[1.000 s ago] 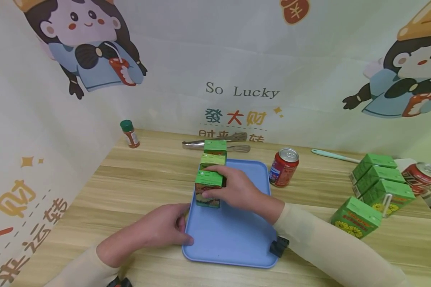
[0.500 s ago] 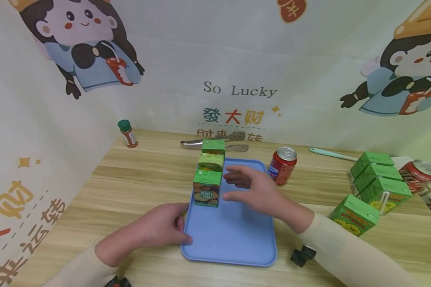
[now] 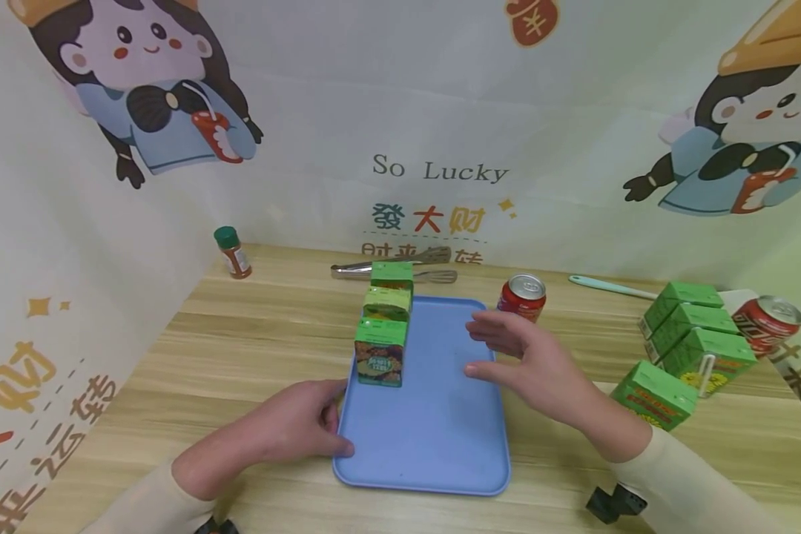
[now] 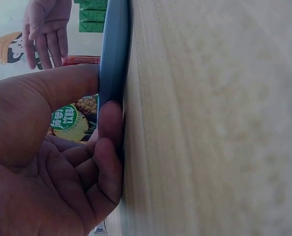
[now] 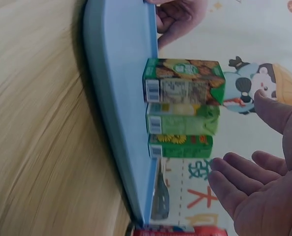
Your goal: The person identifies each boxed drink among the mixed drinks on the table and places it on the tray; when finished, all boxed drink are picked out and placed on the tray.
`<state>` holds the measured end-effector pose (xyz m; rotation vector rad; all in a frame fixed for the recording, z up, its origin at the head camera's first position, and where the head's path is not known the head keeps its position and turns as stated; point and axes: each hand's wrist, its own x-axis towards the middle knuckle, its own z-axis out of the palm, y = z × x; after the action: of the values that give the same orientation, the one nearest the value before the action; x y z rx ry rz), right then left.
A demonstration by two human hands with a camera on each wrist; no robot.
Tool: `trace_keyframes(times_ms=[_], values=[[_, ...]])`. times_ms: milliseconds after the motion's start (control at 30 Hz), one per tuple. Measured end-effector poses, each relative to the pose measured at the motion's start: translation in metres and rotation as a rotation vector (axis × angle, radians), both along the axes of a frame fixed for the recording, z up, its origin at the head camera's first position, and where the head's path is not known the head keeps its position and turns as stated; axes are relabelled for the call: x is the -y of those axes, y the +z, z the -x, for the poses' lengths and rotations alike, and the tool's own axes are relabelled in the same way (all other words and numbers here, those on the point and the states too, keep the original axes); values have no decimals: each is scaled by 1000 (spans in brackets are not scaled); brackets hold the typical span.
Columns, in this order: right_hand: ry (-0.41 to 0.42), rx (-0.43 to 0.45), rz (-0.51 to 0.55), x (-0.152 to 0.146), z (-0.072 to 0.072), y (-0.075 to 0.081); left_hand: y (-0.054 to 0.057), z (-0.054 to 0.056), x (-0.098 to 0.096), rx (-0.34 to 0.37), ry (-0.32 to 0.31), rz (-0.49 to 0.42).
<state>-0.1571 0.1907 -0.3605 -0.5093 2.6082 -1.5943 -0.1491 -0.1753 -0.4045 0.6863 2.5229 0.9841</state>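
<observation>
My left hand (image 3: 300, 421) grips the left rim of the blue tray (image 3: 434, 437), thumb on top and curled fingertips against its outer edge in the left wrist view. Three green juice cartons stand in a row along the tray's left side. The front carton (image 3: 379, 363) has a brown picture, the middle carton (image 3: 386, 302) a paler top, and the back carton (image 3: 391, 273) is partly hidden. Over the tray's right side hovers my right hand (image 3: 547, 363), fingers spread from the thumb and holding nothing. In the right wrist view, a gap separates it from the cartons.
Behind the tray lie metal tongs (image 3: 394, 267). A red can (image 3: 522, 295) stands at its back right, partly behind my right hand. Several green cartons (image 3: 697, 330), another can (image 3: 767, 324) and a pale green handle (image 3: 610, 285) are at right. A spice bottle (image 3: 232, 254) stands back left.
My right hand has let go of the front carton and moved right, away from it. That carton stays on the tray. My left hand keeps its hold on the rim.
</observation>
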Motion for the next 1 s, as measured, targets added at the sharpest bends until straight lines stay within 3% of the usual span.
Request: trace_keyframes(times_ms=[233,500,733,1000], values=[[-45,-30,2,-21,-10,4,-1,0,1,-5,-8,-6],[-188,-133,-263,-45,-26,17,1,0,0,1,-5,5],[-235,-275,-437,-72,-29,22,2,0,1,-1,2,7],[-153,-138,-585,-104,-21,30,0,0,1,6,0,-3]])
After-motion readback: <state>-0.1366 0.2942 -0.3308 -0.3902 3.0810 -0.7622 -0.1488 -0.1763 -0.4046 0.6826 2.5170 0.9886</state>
